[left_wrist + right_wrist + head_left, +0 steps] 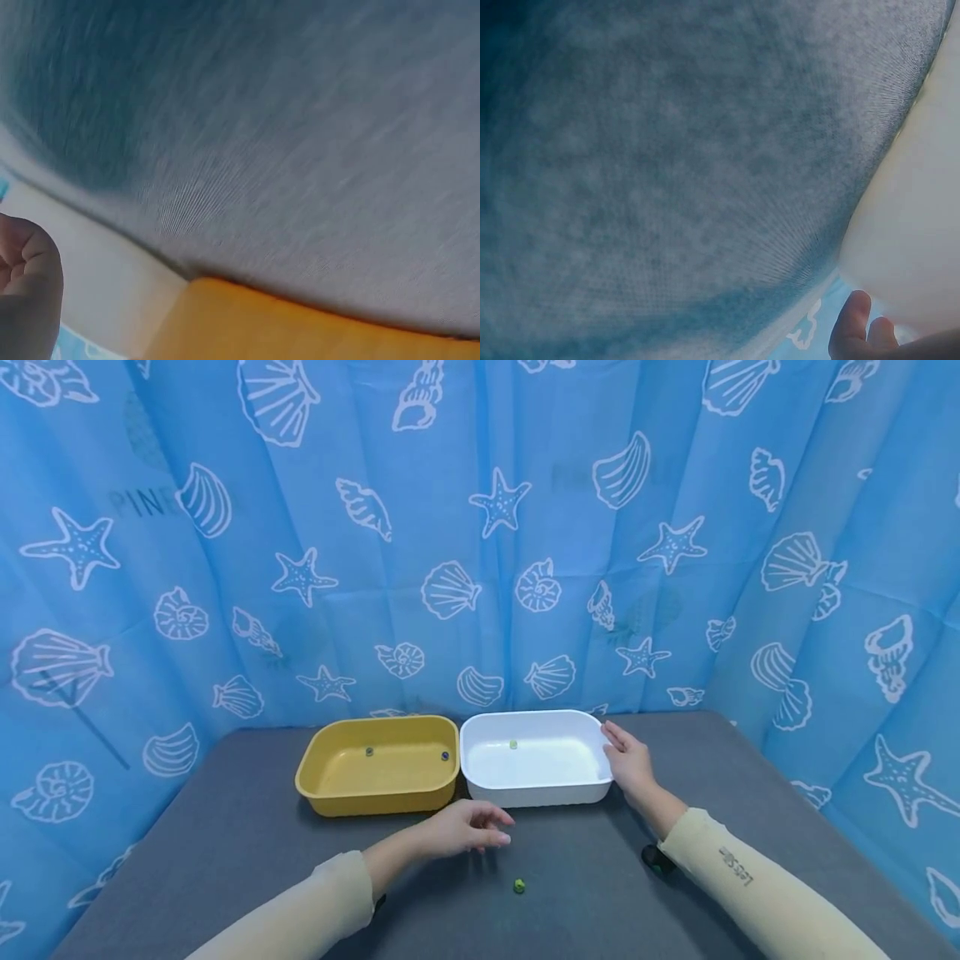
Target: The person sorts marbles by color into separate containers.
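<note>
In the head view my left hand (461,828) hangs over the table in front of the bins, its fingers loosely bent and nothing between them. A small roundish green piece (519,886) lies on the table, nearer to me than that hand. My right hand (628,764) is at the right end of the white bin (536,795), with fairly straight fingers right at the rim. Inside that bin sits a small yellow-green piece (513,744). The right wrist view catches only a couple of fingertips (853,319) beside the white wall.
A yellow bin (378,803) stands left of the white one, their ends close together. It holds a small grey piece (369,752) and a small dark blue piece (446,756). Behind the grey table (247,827) hangs a blue curtain (405,535) with shell prints.
</note>
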`<move>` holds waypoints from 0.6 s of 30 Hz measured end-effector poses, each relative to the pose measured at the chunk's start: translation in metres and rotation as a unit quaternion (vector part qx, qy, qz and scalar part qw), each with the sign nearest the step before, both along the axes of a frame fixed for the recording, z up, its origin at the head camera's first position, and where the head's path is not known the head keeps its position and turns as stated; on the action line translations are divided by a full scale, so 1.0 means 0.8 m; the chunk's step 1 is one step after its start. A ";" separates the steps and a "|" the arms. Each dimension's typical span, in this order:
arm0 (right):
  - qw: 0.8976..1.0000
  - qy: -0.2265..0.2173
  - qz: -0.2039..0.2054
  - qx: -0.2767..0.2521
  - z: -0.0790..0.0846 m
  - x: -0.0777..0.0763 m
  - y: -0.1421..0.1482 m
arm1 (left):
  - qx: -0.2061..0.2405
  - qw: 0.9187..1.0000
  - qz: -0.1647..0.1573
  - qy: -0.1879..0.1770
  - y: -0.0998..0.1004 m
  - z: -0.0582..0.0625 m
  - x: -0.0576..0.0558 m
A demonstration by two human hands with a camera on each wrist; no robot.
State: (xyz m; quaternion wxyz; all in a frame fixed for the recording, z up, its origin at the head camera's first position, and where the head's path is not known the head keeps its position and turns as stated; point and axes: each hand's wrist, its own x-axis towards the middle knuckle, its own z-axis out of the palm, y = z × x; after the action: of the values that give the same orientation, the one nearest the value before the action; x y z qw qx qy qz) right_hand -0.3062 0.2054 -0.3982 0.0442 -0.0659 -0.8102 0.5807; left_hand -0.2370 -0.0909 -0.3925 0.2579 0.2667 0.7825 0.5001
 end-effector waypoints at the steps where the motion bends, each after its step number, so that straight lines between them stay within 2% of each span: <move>1: 1.000 0.000 0.000 -0.001 0.000 0.000 0.000 | -0.005 1.000 -0.011 0.000 -0.001 -0.002 0.003; 5: 1.000 -0.001 0.002 -0.005 0.000 0.000 0.000 | -0.027 0.999 -0.042 0.000 -0.002 -0.012 0.012; 9: 1.000 -0.001 0.002 -0.006 0.000 0.000 0.000 | -0.055 0.996 -0.076 0.005 0.003 -0.022 0.015; 11: 1.000 -0.001 0.001 -0.005 0.000 0.000 0.000 | -0.069 0.993 -0.094 0.010 0.005 -0.023 0.014; 15: 1.000 -0.004 -0.003 -0.003 0.001 0.000 -0.001 | -0.105 0.984 -0.136 0.046 0.006 -0.038 -0.001; 18: 1.000 -0.005 -0.005 -0.002 0.001 -0.001 -0.001 | -0.115 0.981 -0.145 0.054 0.008 -0.039 -0.004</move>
State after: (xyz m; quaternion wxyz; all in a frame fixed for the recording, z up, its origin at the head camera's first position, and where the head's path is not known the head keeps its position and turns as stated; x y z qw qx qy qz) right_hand -0.3066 0.2048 -0.3974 0.0424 -0.0728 -0.8087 0.5821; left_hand -0.2404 -0.0841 -0.4235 0.3143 0.3725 0.8003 0.3494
